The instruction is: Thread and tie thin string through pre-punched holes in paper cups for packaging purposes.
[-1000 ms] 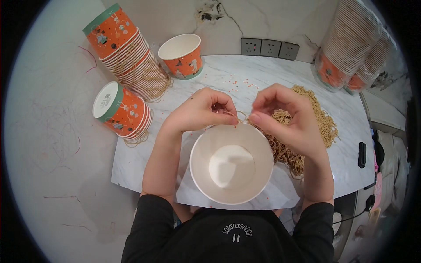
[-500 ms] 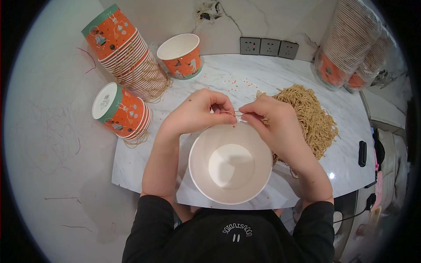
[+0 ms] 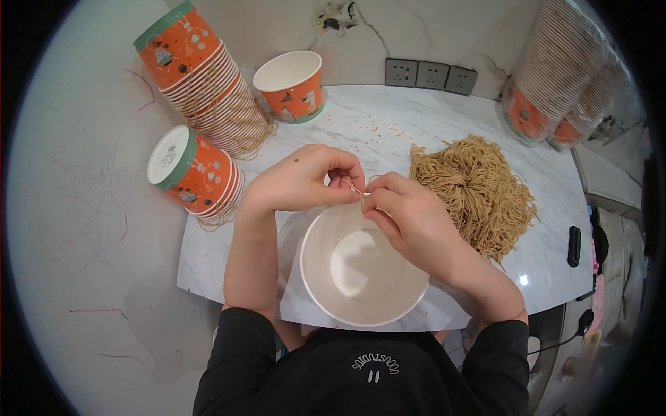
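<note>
White paper bowl (image 3: 364, 267) is seen at the near edge of a marble table (image 3: 444, 128), its inside bare. Just above the bowl's far rim, a thin pale strand (image 3: 357, 191) is pinched between the left hand (image 3: 305, 180) and the right hand (image 3: 409, 215); both hands are closed on it at the fingertips, which nearly touch. What the strand is made of cannot be told. To the right of the bowl, close beside the right hand, a heap of tan noodles (image 3: 472, 191) is spread on the marble. Left of the bowl, a short stack of orange cups (image 3: 198, 173) is laid on its side; beyond it, a longer stack (image 3: 205, 76) is tipped over, and a single cup (image 3: 291, 87) is stood upright behind the bowl. Wall sockets (image 3: 430, 74) are seen further back. Tall wrapped cup stacks (image 3: 555, 76) are leaned at the far right.
</note>
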The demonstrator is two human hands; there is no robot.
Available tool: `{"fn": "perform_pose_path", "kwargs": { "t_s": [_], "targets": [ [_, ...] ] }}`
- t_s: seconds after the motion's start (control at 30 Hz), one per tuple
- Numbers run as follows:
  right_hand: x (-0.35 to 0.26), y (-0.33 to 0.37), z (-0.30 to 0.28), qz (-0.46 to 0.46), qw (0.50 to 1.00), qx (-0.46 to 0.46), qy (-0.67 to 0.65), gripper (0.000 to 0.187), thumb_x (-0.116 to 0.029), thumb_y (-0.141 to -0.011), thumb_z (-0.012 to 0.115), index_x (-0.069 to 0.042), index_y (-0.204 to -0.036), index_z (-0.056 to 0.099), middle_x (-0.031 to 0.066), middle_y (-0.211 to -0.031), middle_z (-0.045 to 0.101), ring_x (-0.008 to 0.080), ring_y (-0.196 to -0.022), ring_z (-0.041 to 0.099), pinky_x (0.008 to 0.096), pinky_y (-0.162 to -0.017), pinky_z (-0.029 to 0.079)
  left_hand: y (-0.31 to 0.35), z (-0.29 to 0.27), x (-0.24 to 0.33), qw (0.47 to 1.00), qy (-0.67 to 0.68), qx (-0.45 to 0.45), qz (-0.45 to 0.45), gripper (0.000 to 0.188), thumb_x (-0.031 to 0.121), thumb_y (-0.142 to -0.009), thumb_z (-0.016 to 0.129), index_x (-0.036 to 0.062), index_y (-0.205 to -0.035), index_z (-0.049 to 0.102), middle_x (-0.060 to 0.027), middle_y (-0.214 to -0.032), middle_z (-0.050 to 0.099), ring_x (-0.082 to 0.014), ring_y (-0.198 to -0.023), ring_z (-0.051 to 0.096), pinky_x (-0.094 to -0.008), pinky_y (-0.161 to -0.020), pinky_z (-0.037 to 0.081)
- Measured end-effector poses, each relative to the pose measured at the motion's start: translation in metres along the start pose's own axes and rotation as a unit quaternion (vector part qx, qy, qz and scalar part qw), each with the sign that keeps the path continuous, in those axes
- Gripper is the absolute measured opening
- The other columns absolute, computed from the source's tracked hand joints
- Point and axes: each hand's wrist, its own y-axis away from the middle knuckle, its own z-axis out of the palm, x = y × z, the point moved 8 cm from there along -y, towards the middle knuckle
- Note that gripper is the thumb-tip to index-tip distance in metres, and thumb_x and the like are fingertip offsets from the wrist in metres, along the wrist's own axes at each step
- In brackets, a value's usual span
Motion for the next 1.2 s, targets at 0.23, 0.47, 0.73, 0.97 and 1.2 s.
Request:
{"fn": "perform_pose_path", "kwargs": {
  "t_s": [0.23,0.47,0.73,0.97,1.2],
  "targets": [
    [0.003,-0.008,-0.003,0.007,0.999,-0.026,-0.036,0.010,-0.006,-0.088,0.072,-0.003,-0.098,0.072,0.0104,-0.106,0.065,0.0289,-0.088,0.069,0.0369,-0.077,0.056,0.010,-0.005,0.004,1.000,0.009,-0.006,0.019,0.020,0.019,-0.087,0.072,-0.0006,-0.090,0.069,-0.0062,-0.070,0.061,-0.0127,-0.066,0.053,-0.0301,-0.064,0.046],
    [-0.003,-0.009,-0.011,-0.021,0.999,-0.018,-0.027,0.009,-0.008,-0.086,0.075,-0.004,-0.095,0.074,0.0088,-0.095,0.066,0.0268,-0.080,0.070,0.0349,-0.071,0.056,0.010,0.003,0.006,0.998,-0.016,-0.057,0.009,0.021,0.021,-0.086,0.075,0.0006,-0.085,0.069,-0.0065,-0.071,0.064,-0.0123,-0.065,0.056,-0.0297,-0.063,0.046],
    [0.001,-0.011,-0.008,-0.003,0.998,-0.010,-0.060,0.013,-0.004,-0.087,0.074,-0.003,-0.100,0.072,0.0098,-0.094,0.069,0.0271,-0.083,0.071,0.0334,-0.074,0.057,0.011,0.004,0.011,0.996,-0.078,-0.036,0.002,0.018,0.017,-0.081,0.073,0.0002,-0.086,0.068,-0.0079,-0.071,0.064,-0.0152,-0.067,0.059,-0.0302,-0.064,0.047],
    [0.007,-0.013,-0.009,0.042,0.984,0.017,-0.170,0.015,-0.003,-0.088,0.071,-0.003,-0.102,0.066,0.0114,-0.096,0.072,0.0266,-0.089,0.072,0.0352,-0.078,0.057,0.006,0.002,0.008,0.999,-0.017,-0.015,0.025,0.019,0.016,-0.089,0.067,0.0002,-0.101,0.068,-0.0129,-0.086,0.069,-0.0237,-0.078,0.064,-0.0346,-0.071,0.049],
    [-0.002,-0.013,-0.007,-0.003,0.993,-0.002,-0.118,0.015,-0.005,-0.085,0.074,-0.005,-0.099,0.068,0.0082,-0.091,0.071,0.0252,-0.087,0.070,0.0351,-0.080,0.055,0.013,0.000,0.010,0.996,-0.042,-0.062,0.041,0.016,0.013,-0.090,0.068,0.0006,-0.099,0.072,-0.0109,-0.084,0.069,-0.0195,-0.076,0.063,-0.0334,-0.070,0.049]
  ]
}}
